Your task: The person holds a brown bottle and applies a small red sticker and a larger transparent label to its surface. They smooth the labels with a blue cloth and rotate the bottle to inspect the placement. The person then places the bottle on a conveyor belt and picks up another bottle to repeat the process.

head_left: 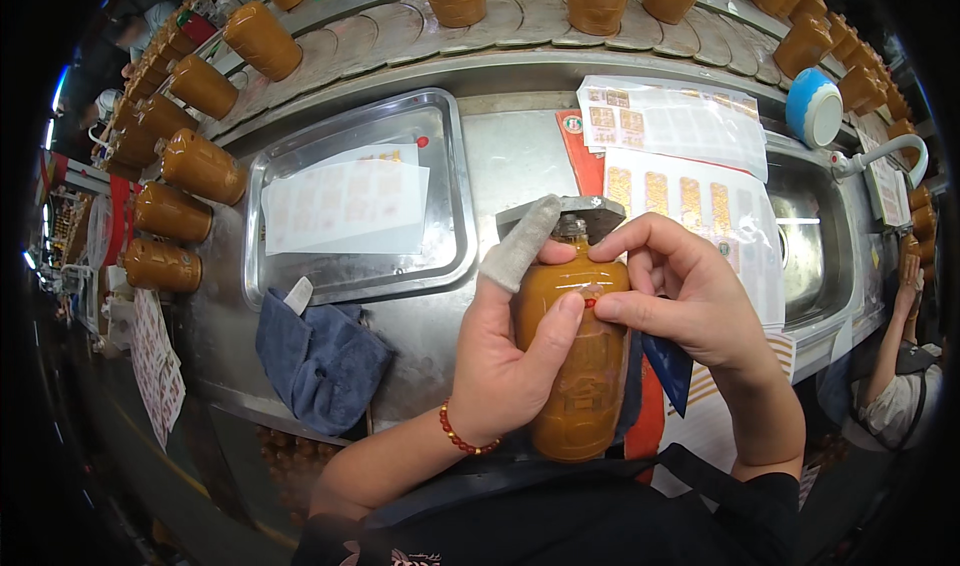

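Amber bottle (pixel 578 356) clamped upright in left hand (pixel 500 351), right hand (pixel 690 301) pinching small red label (pixel 590 303) at shoulder; best pressed flat, smoothed outward, bottle steady.

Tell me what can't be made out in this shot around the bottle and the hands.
- Bottle, head view: its cap is hidden behind the left hand and right hand.
- Bottle base: cut off by the dark clothing below.
- Sticker sheets in the tray: print too small and blurred.
- Co-worker's arm: warped and cut off at the right rim.
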A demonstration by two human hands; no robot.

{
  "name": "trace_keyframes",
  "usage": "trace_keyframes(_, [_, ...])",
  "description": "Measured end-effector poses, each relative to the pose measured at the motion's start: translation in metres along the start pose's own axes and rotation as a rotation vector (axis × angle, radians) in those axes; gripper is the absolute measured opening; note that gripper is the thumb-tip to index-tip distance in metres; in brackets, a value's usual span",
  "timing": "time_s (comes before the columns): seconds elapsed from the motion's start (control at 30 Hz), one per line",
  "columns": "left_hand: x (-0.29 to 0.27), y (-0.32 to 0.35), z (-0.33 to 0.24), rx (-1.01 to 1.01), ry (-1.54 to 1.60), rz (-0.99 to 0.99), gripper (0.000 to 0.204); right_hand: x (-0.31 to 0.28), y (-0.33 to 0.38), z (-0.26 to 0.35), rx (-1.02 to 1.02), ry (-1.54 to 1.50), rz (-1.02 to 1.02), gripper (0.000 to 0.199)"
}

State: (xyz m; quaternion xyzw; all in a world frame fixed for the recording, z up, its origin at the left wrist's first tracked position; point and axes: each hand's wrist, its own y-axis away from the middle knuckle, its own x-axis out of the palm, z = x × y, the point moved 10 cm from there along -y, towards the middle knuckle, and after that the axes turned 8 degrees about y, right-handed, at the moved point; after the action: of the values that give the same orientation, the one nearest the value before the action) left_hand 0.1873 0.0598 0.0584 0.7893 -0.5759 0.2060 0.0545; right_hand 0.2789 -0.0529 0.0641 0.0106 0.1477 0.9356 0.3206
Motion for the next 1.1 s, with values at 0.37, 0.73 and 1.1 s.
trace_keyframes(0.37, [0.003,0.002,0.002,-0.007,-0.021,0.08,0.061,0.001,-0.002,-0.002,0.014,-0.009,0.026,0.036])
trace_keyframes(0.73, [0.006,0.0,0.005,-0.146,0.067,0.131,0.081,-0.05,-0.009,0.003,-0.042,0.001,-0.1,0.042])
trace_keyframes(1.1, [-0.001,-0.001,0.011,-0.144,0.086,0.064,0.08,-0.009,0.008,0.048,-0.113,0.118,-0.111,0.027])
